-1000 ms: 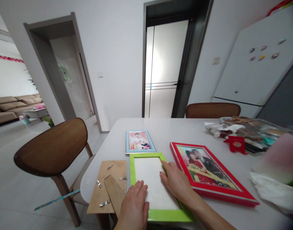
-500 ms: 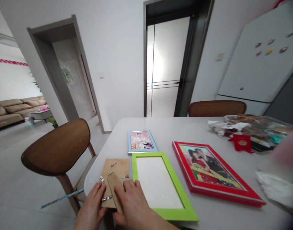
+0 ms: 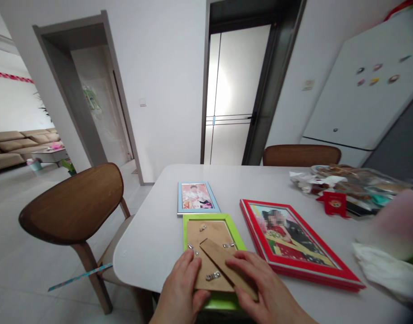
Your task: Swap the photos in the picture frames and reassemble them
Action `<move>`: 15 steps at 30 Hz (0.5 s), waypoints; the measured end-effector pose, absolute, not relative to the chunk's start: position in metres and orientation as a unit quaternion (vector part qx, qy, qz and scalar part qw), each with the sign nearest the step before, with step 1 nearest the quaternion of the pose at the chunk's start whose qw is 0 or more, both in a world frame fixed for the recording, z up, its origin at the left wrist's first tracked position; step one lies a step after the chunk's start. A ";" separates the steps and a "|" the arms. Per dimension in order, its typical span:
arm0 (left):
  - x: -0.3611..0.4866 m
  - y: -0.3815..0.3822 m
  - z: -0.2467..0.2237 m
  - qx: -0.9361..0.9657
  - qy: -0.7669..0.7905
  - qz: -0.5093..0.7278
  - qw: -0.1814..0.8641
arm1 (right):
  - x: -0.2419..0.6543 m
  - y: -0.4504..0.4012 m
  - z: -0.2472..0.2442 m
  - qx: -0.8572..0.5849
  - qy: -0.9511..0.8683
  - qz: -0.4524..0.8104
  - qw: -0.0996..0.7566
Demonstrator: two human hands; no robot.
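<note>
A brown backing board (image 3: 211, 258) with metal clips and a stand leg (image 3: 226, 265) lies over the opening of the green frame (image 3: 236, 227). Its lower edge overlaps the frame's near side. My left hand (image 3: 184, 285) grips the board's left edge, thumb at the lower corner. On the right, my right hand (image 3: 260, 283) pinches the stand leg between thumb and fingers. Behind the green frame lies a blue frame with a photo (image 3: 197, 198). To the right are red frames, the top one holding a photo (image 3: 290, 234).
The white table (image 3: 142, 252) has a rounded left corner. A wooden chair (image 3: 74, 202) stands at the left, another (image 3: 301, 155) behind the table. Plastic bags (image 3: 365, 177), a red packet (image 3: 335, 204) and white tissue (image 3: 385, 270) lie at the right.
Both hands have moved right with the backing board, from the table left of the green frame to over its opening. The camera view has shifted slightly.
</note>
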State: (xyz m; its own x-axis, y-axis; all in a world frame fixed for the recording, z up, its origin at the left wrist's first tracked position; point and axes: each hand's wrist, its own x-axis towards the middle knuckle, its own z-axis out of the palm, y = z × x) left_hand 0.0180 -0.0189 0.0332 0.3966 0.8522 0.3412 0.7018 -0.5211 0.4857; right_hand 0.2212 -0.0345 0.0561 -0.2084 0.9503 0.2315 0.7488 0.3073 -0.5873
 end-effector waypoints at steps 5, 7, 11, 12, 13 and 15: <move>0.032 -0.012 0.027 0.827 0.482 0.245 0.155 | 0.232 -0.029 0.042 -0.580 -0.757 0.148 0.264; 0.031 -0.012 0.027 0.832 0.481 0.229 0.157 | 0.231 -0.027 0.037 -0.580 -0.764 0.130 0.252; 0.029 -0.015 0.033 0.840 0.478 0.197 0.165 | 0.232 -0.027 0.031 -0.568 -0.780 0.103 0.242; 0.029 -0.016 0.034 0.840 0.478 0.194 0.168 | 0.232 -0.027 0.030 -0.564 -0.783 0.100 0.243; 0.029 -0.016 0.035 0.841 0.476 0.193 0.172 | 0.233 -0.027 0.030 -0.560 -0.786 0.098 0.244; 0.030 -0.017 0.037 0.846 0.461 0.193 0.186 | 0.233 -0.022 0.031 -0.554 -0.789 0.092 0.248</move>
